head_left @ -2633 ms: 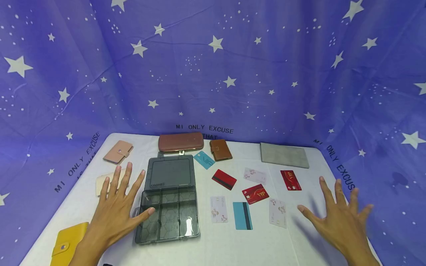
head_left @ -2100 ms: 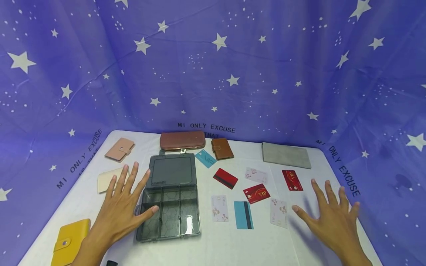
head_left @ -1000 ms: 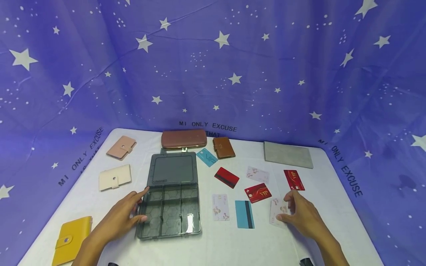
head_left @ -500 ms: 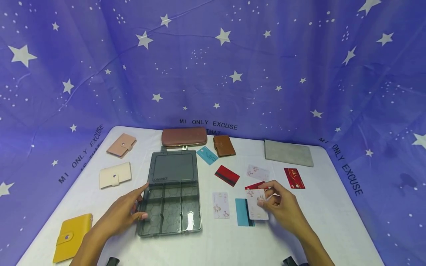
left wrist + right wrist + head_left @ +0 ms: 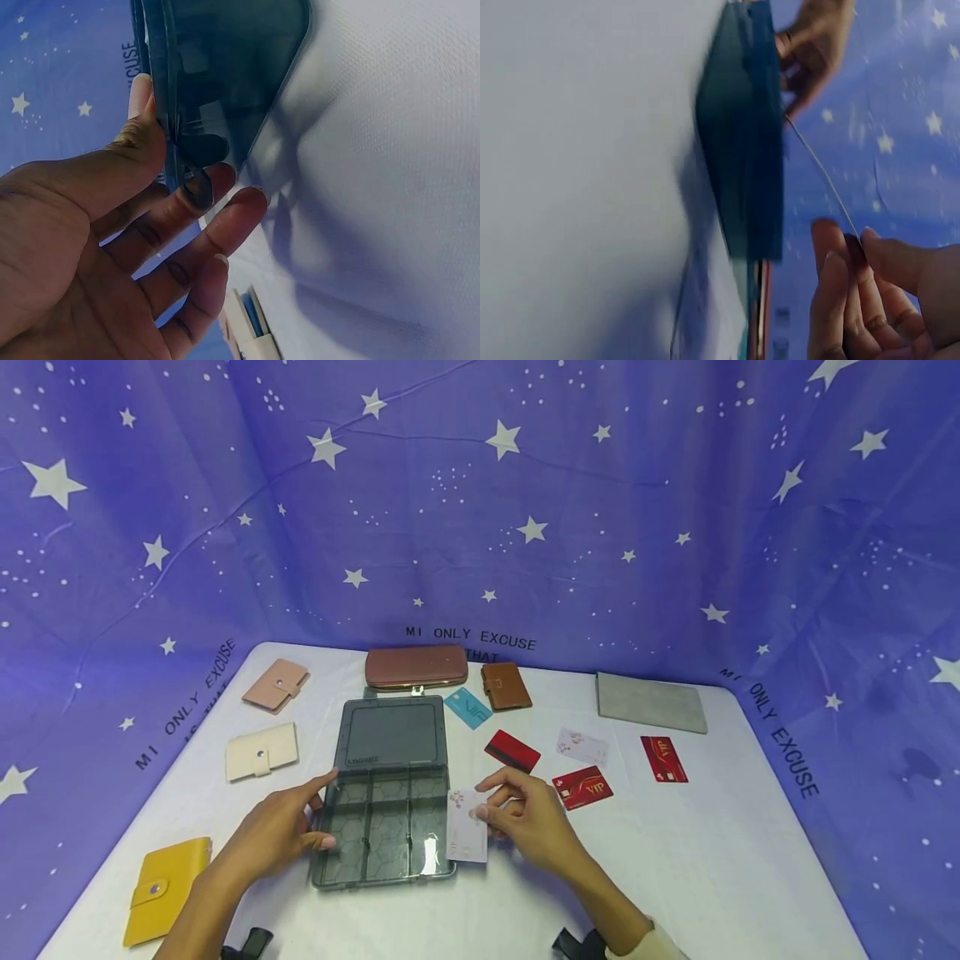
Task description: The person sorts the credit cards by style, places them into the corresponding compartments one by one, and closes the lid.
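Observation:
In the head view, my right hand [image 5: 534, 820] pinches a white VIP card [image 5: 467, 835] with pale floral print between thumb and fingers. The card is raised at the right edge of a clear grey compartment box [image 5: 388, 883], whose lid lies back behind it. In the right wrist view the card [image 5: 821, 174] appears edge-on, above the box [image 5: 742, 150]. My left hand [image 5: 279, 833] grips the box's left wall, thumb at the rim. In the left wrist view its fingers [image 5: 217, 232] lie by a small loop on the box's side. No cards lie in the compartments.
Red cards [image 5: 583, 787], a white card [image 5: 582, 747] and a blue card [image 5: 468, 707] lie on the white tabletop. Around them are a brown wallet [image 5: 506, 686], mauve purse [image 5: 416, 667], grey wallet [image 5: 651, 702], cream [image 5: 262, 752], pink [image 5: 276, 685] and yellow [image 5: 167, 893] wallets.
Both hands were spread above the table, then came down. The left took hold of the box's wall; the right picked up the white card and carried it left to the box.

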`<action>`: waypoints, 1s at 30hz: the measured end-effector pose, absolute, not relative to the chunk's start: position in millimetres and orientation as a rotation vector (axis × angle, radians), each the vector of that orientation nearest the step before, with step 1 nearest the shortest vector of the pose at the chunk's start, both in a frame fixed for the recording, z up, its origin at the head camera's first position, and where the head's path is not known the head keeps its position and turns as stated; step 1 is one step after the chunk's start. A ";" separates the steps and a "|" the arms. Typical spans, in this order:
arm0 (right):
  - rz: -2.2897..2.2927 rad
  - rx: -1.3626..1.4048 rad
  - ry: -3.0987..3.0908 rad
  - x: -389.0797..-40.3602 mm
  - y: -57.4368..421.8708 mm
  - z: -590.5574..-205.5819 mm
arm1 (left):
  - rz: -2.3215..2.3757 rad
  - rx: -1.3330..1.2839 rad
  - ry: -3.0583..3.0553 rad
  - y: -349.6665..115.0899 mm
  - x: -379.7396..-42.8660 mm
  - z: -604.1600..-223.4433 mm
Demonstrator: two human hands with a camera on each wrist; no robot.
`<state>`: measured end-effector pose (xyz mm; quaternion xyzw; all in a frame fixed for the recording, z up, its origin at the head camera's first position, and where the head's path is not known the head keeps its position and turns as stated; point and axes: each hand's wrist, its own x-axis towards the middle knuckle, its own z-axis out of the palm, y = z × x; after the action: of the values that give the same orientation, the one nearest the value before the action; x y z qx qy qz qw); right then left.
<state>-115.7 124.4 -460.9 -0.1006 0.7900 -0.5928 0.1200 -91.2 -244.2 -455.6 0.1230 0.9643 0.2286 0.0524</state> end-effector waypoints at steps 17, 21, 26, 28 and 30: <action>-0.978 -0.729 3.025 -111.4 63.9 -480.9 | 0.724 0.336 2.890 -245.2 -91.3 -456.9; -0.824 -0.736 3.048 -112.7 64.1 -479.9 | 0.724 0.336 2.896 -245.7 -91.3 -457.3; -0.848 -0.781 2.936 -117.4 72.6 -476.2 | 0.719 0.353 2.908 -245.9 -91.2 -457.6; -0.962 -0.796 2.854 -120.5 80.3 -475.4 | 0.715 0.355 2.912 -245.8 -91.4 -457.8; -1.121 -0.774 2.757 -125.1 91.1 -475.4 | 0.709 0.357 2.917 -245.6 -91.7 -458.2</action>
<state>-125.1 91.1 -475.4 -0.2516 0.8961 -0.3642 0.0332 -91.7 -245.6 -458.2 0.1180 0.9632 0.2341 0.0590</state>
